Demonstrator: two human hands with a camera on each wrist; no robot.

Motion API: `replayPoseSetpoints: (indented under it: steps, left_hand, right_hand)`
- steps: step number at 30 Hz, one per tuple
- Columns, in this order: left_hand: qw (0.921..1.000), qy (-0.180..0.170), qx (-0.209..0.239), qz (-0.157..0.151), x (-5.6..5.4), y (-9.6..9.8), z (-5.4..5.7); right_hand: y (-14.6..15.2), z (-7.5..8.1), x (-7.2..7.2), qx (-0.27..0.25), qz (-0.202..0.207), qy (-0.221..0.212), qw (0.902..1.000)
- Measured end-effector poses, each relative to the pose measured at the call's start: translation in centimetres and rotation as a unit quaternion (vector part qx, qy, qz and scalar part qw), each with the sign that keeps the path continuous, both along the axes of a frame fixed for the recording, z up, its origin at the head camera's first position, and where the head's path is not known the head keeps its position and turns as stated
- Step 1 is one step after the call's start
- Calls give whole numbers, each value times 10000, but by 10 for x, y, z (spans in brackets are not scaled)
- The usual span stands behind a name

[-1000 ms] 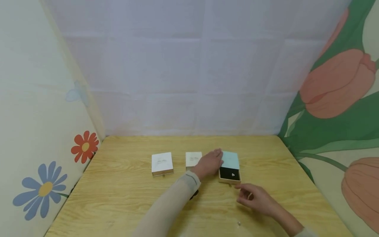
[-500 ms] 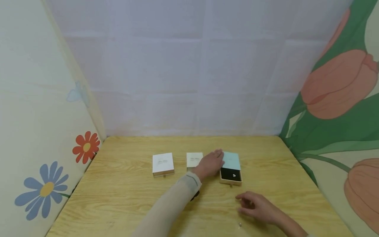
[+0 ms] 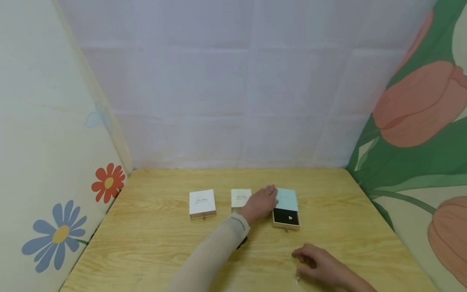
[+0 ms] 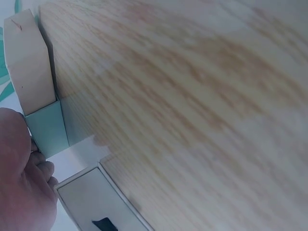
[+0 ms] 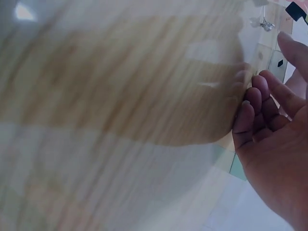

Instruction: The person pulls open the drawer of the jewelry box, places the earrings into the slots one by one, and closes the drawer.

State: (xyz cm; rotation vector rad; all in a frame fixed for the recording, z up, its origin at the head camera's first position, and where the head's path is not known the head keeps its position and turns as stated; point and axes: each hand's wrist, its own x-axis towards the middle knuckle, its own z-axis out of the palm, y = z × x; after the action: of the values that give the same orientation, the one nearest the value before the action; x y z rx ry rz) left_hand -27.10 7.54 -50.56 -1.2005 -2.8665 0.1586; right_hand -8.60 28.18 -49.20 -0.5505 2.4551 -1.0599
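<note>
In the head view, a light blue drawer box (image 3: 287,199) stands right of the middle, its drawer (image 3: 286,227) pulled out toward me. A small silver piece of jewellery (image 3: 290,217) sits on the drawer's black lining. My left hand (image 3: 260,202) touches the blue box's left side, fingers stretched along it. In the left wrist view, fingers meet the blue sleeve (image 4: 48,129). My right hand (image 3: 318,264) is low over the table, fingers loosely bent and holding nothing. By its thumb lies another small silver piece (image 3: 298,278), which the right wrist view shows as shiny jewellery (image 5: 266,24).
A cream box (image 3: 240,196), partly hidden by my left hand, stands left of the blue one. Farther left is a white box (image 3: 202,202) with a drawer tab in front. All rest on the wooden table (image 3: 153,243), before a pale cloth (image 3: 233,101).
My right hand has moved from the drawer's front down toward the near edge, to the loose silver piece. My left hand has stayed at the blue box.
</note>
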Motion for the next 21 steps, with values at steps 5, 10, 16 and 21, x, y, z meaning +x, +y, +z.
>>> replayPoseSetpoints:
  steps: [5,10,16,21]
  left_hand:
    - [10000,-35,-16,41,2,0,1]
    - [9999,29,-100,62,4,1,4]
    - [9999,-148,6,85,5,2,4]
    - [9999,-138,-11,76,4,1,3]
  right_hand:
    - [1,-1,2,-13,-111,-411,9991]
    - [2,-1,2,21,-59,-302,9995]
    - [2,0,3,-3,-73,-526,9986]
    - [2,1,4,-22,85,-720,9974]
